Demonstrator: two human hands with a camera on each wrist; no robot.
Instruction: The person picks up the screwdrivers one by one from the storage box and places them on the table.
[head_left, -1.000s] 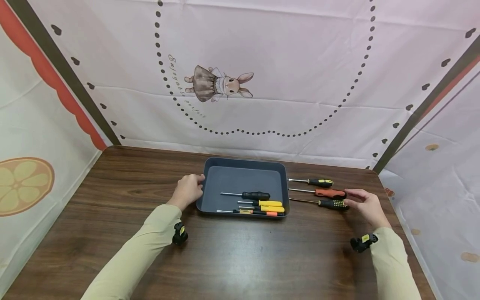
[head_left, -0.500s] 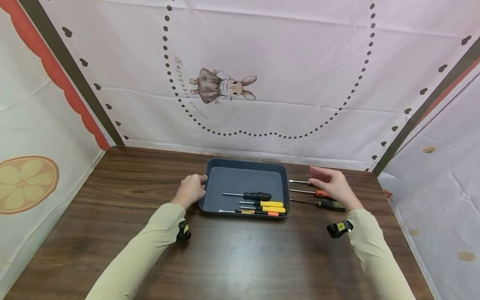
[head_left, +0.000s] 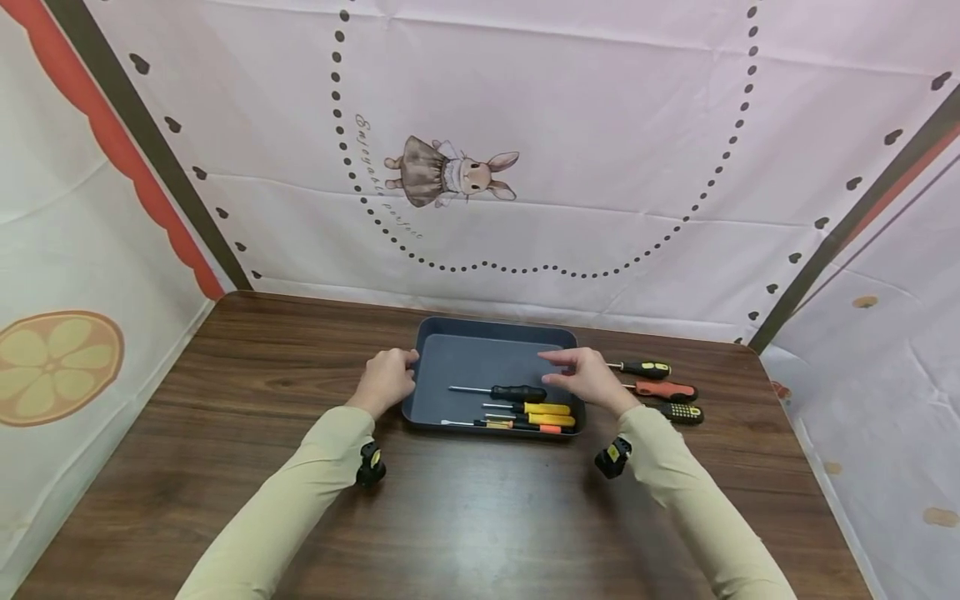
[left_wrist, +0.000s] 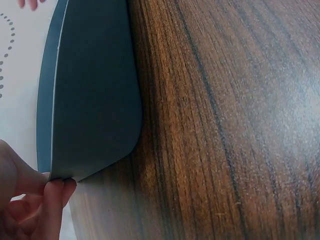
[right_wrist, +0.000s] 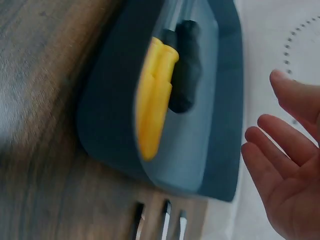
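Observation:
A dark grey tray (head_left: 480,358) lies on the table, and my left hand (head_left: 384,379) pinches its left rim between thumb and finger, as the left wrist view shows on the tray wall (left_wrist: 95,90). Over the tray's right side hovers my right hand (head_left: 588,379), empty, thumb and fingers apart. Inside the tray is a black-handled screwdriver (head_left: 519,393). Nearer the front wall lie two yellow-handled screwdrivers (head_left: 550,419) and a thin one with an orange end (head_left: 550,429). In the right wrist view, the yellow handles (right_wrist: 152,110) lean close along the tray wall.
To the tray's right lie a black-and-yellow screwdriver (head_left: 647,369), a red-handled one (head_left: 666,390) and a black one with yellow dots (head_left: 682,412). My right forearm partly covers their shafts. A printed cloth (head_left: 600,167) hangs behind the wooden table (head_left: 480,517).
My right hand has moved left, from the loose screwdrivers' handles to above the tray's right side. My left hand keeps hold of the tray rim. The screwdrivers have stayed put.

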